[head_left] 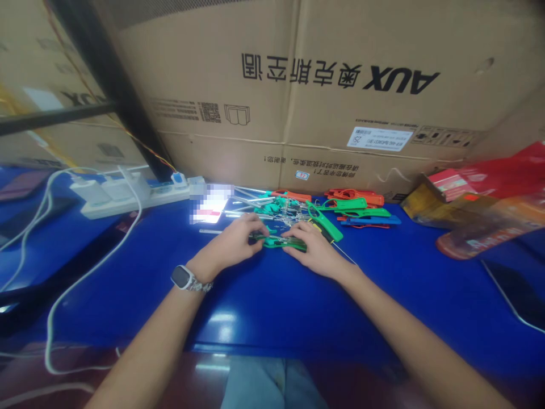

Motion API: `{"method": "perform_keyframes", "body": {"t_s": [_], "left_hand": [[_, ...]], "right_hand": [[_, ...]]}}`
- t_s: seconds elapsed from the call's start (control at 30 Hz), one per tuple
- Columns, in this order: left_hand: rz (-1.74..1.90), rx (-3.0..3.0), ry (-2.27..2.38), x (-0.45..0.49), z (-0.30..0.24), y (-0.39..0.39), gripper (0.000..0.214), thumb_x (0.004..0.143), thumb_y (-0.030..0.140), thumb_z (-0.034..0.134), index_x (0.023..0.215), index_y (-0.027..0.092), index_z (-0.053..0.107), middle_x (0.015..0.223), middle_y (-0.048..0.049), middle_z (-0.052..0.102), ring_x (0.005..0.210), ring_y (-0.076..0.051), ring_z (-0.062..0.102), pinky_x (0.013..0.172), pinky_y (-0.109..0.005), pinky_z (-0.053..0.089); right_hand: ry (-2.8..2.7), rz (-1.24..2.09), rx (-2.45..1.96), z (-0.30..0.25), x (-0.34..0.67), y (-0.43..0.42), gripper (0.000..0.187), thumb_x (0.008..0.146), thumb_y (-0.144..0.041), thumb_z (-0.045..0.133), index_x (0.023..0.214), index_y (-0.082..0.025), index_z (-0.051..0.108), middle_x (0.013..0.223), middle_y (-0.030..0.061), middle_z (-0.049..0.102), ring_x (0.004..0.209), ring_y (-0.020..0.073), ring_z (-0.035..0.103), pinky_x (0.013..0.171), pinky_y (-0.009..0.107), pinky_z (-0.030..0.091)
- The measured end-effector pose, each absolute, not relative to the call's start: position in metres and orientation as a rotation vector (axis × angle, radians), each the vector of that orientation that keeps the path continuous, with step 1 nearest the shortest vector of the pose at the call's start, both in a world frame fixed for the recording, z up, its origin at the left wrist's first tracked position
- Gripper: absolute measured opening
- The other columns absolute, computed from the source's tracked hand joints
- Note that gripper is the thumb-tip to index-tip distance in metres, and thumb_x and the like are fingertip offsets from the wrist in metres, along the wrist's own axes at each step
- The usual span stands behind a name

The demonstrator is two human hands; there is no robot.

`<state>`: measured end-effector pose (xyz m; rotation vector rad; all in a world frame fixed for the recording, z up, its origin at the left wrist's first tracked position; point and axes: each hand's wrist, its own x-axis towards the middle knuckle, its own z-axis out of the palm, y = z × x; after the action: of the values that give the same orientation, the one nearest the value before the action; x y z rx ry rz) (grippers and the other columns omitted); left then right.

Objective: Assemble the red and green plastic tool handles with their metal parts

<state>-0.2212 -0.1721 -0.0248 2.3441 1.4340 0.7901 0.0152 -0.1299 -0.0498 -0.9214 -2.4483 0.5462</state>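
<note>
A green plastic handle piece [276,242] with small metal parts on it lies low over the blue table, between my two hands. My left hand [240,244], watch at the wrist, has its fingers closed on the left end. On the right end, the fingers of my right hand [314,248] are pressed; the exact grip is partly hidden. Just behind my right hand is a larger green handle [326,221]. Close by lies a yellow-and-black screwdriver [328,232], its thin shaft pointing toward me. Metal rods [255,200] and loose small metal parts [293,211] lie beyond my fingers.
Red, green and blue handles [368,220] are stacked at the back right, before a large cardboard box [272,125]. A power strip [114,201] with white cables stands left. On the right lie an orange-labelled bottle [489,227] and a dark phone-like device [517,292].
</note>
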Motion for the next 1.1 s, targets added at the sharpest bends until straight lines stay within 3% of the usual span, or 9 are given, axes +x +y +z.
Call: {"method": "perform_keyframes", "body": {"t_s": [0.33, 0.6, 1.1], "left_hand": [[0.624, 2.330, 1.613, -0.222, -0.030, -0.168, 0.006, 0.079, 0.023, 0.071, 0.083, 0.019, 0.071, 0.085, -0.0048, 0.062, 0.079, -0.020, 0.060, 0.071, -0.033, 0.050], [0.671, 2.387, 1.655, -0.221, -0.029, -0.169, 0.009, 0.082, 0.018, 0.068, 0.090, 0.019, 0.070, 0.093, -0.0062, 0.060, 0.079, -0.021, 0.061, 0.074, -0.035, 0.051], [0.627, 2.398, 1.469, -0.224, -0.025, -0.161, 0.009, 0.085, 0.011, 0.064, 0.082, 0.017, 0.070, 0.088, -0.0061, 0.066, 0.078, -0.019, 0.062, 0.073, -0.032, 0.051]], "right_hand": [[-2.486, 0.535, -0.862, -0.043, 0.017, -0.135, 0.030, 0.094, -0.031, 0.060, 0.122, -0.025, 0.068, 0.112, 0.0085, 0.063, 0.108, 0.0250, 0.057, 0.098, 0.045, 0.047], [-2.524, 0.506, -0.840, -0.044, 0.018, -0.132, 0.035, 0.093, -0.024, 0.060, 0.128, -0.028, 0.067, 0.119, 0.0083, 0.065, 0.111, 0.0256, 0.058, 0.099, 0.048, 0.046], [-2.521, 0.553, -0.820, -0.045, 0.018, -0.129, 0.034, 0.091, -0.021, 0.063, 0.124, -0.026, 0.069, 0.119, 0.0083, 0.067, 0.111, 0.0259, 0.059, 0.099, 0.048, 0.046]]}}
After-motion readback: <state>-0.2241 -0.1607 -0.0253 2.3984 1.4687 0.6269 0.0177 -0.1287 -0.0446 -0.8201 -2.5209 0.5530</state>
